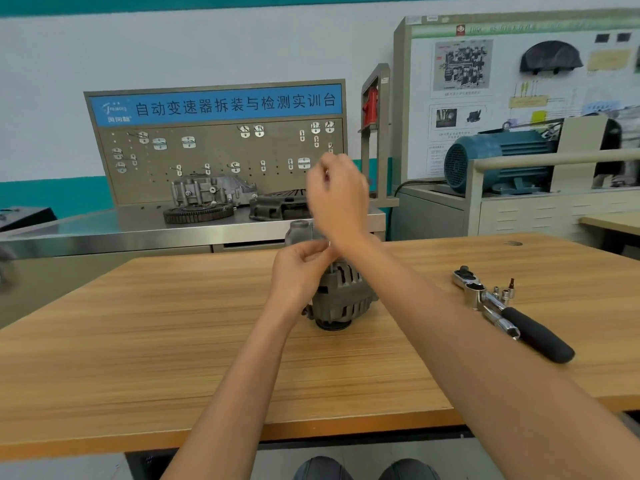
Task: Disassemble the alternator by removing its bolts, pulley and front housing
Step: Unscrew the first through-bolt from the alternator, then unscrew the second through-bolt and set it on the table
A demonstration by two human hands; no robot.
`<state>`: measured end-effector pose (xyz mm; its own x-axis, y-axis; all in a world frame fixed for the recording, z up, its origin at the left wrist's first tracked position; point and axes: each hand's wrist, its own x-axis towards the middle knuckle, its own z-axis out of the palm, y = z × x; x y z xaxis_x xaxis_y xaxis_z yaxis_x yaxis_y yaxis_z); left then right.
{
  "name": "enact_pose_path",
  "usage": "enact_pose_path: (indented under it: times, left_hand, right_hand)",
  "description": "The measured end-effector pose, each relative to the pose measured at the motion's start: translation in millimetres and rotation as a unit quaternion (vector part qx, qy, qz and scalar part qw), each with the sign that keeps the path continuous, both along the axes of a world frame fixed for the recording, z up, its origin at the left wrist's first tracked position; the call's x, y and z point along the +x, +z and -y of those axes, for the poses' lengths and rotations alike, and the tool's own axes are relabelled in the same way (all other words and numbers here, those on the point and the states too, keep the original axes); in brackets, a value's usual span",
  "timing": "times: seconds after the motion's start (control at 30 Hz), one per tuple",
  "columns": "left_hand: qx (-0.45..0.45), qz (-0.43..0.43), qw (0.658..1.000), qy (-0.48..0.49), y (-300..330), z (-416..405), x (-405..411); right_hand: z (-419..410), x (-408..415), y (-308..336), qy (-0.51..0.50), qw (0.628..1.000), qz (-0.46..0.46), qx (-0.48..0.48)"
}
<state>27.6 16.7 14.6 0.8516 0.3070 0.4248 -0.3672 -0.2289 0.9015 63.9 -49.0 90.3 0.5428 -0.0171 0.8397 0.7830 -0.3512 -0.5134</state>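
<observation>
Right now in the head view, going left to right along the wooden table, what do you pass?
Left hand pinching at the top of the alternator → right hand, raised and blurred, above it → ratchet wrench with small sockets beside its head, on the wooden table.

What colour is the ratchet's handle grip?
Black, on the ratchet lying right of the alternator; head view.
</observation>
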Motion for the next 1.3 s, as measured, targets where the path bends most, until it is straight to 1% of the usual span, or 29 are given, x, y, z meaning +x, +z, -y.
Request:
enact_pose_path:
  times: [0.03, 0.07, 0.1, 0.13, 0.17, 0.2, 0.23, 0.27, 0.3, 0.33, 0.37, 0.4, 0.43, 0.47, 0.5, 0.53, 0.57, 0.63, 0.67, 0.77, 0.83, 0.87, 0.93, 1.0, 1.03, 1.07, 1.1, 1.17, 1.3]
  left_hand:
    - [0.002, 0.001, 1.0, 0.006, -1, -1, 1]
    - [0.003, 0.003, 1.0, 0.011, 0, -1, 2]
    - [0.004, 0.005, 1.0, 0.011, -1, -1, 2]
    - [0.006, 0.006, 1.0, 0.007, -1, -1, 2]
    - [0.011, 0.006, 1.0, 0.005, -1, 0, 2]
    - [0.013, 0.004, 1.0, -0.002, -1, 0, 1]
    - [0.018, 0.005, 1.0, -0.011, -1, 0, 0]
    - [0.025, 0.004, 1.0, -0.016, -1, 0, 0]
    - [0.032, 0.003, 0.999, -0.018, -2, -1, 0]
    - [0.034, 0.0, 0.999, -0.019, -1, -1, -1]
    - [0.035, -0.001, 0.999, -0.016, -1, -2, -1]
    - [0.034, 0.002, 0.999, -0.013, -1, -2, 0]
    - [0.033, 0.008, 0.999, -0.002, -2, -3, 0]
    - [0.028, 0.011, 0.999, 0.014, -3, -3, 1]
    - [0.023, 0.007, 0.999, 0.027, -3, -3, 0]
    - [0.019, 0.005, 0.999, 0.031, -3, -3, 0]
    - [0.02, 0.007, 0.999, 0.03, -2, -2, -1]
    - [0.021, 0.009, 1.0, -0.009, -2, -3, -3]
    - [0.028, 0.004, 0.999, -0.023, -1, -4, -3]
    - [0.041, -0.009, 0.998, -0.039, -1, -7, -2]
    - [0.029, -0.005, 0.999, -0.037, -1, -6, -2]
    - [0.02, -0.003, 0.999, -0.033, -2, -6, -1]
    - [0.014, 0.0, 1.0, -0.026, -2, -5, -1]
    - [0.015, 0.005, 1.0, -0.006, -2, -6, 0]
    - [0.015, 0.007, 1.0, 0.011, -1, -6, 0]
    - [0.016, 0.003, 1.0, 0.021, -2, -6, 1]
    - [0.023, -0.003, 0.999, 0.032, -2, -5, 1]
    - [0.026, -0.001, 0.999, 0.033, 0, -3, -2]
    - [0.046, 0.013, 0.998, -0.043, 0, -7, -7]
  right_hand:
    - [-3, 0, -8, -0.136, 0.986, 0.059, -0.07]
    - [-6, -1, -10, -0.211, 0.969, 0.092, -0.091]
    - [-7, 0, -9, -0.219, 0.967, 0.101, -0.081]
    - [-6, 1, -5, -0.159, 0.982, 0.086, -0.049]
    - [-3, 0, 3, -0.044, 0.998, 0.04, 0.005]
    - [3, -2, 11, 0.107, 0.992, -0.039, 0.063]
    - [8, -2, 18, 0.236, 0.959, -0.106, 0.113]
    - [12, -2, 23, 0.321, 0.918, -0.159, 0.169]
    - [15, 2, 24, 0.375, 0.879, -0.195, 0.22]
    - [14, 2, 23, 0.396, 0.86, -0.211, 0.245]
    - [10, 0, 22, 0.372, 0.877, -0.197, 0.233]
    - [4, -4, 16, 0.3, 0.925, -0.153, 0.175]
    - [-3, -5, 8, 0.173, 0.979, -0.064, 0.082]
    - [-10, -4, -2, 0.026, 0.999, 0.034, -0.003]
    - [-16, -4, -8, -0.093, 0.989, 0.103, -0.051]
    - [-20, -5, -9, -0.146, 0.98, 0.128, -0.052]
    - [-22, -6, -6, -0.141, 0.982, 0.126, -0.029]
    - [-17, -7, 8, 0.005, 0.997, 0.043, 0.068]
    - [-13, -7, 15, 0.101, 0.988, -0.032, 0.116]
    - [3, 0, 24, 0.302, 0.91, -0.186, 0.216]
    - [8, 4, 22, 0.385, 0.86, -0.215, 0.255]
    - [7, 2, 22, 0.397, 0.856, -0.217, 0.252]
    - [-2, -9, 19, 0.327, 0.909, -0.165, 0.197]
    - [-11, -15, 3, 0.13, 0.988, 0.004, 0.08]
    - [-15, -16, -6, -0.016, 0.995, 0.093, 0.013]
    - [-17, -16, -13, -0.153, 0.976, 0.15, -0.038]
    - [-17, -16, -17, -0.246, 0.952, 0.17, -0.067]
    - [-16, -13, -18, -0.301, 0.934, 0.16, -0.103]
    - [-5, -3, -12, -0.257, 0.94, 0.157, -0.16]
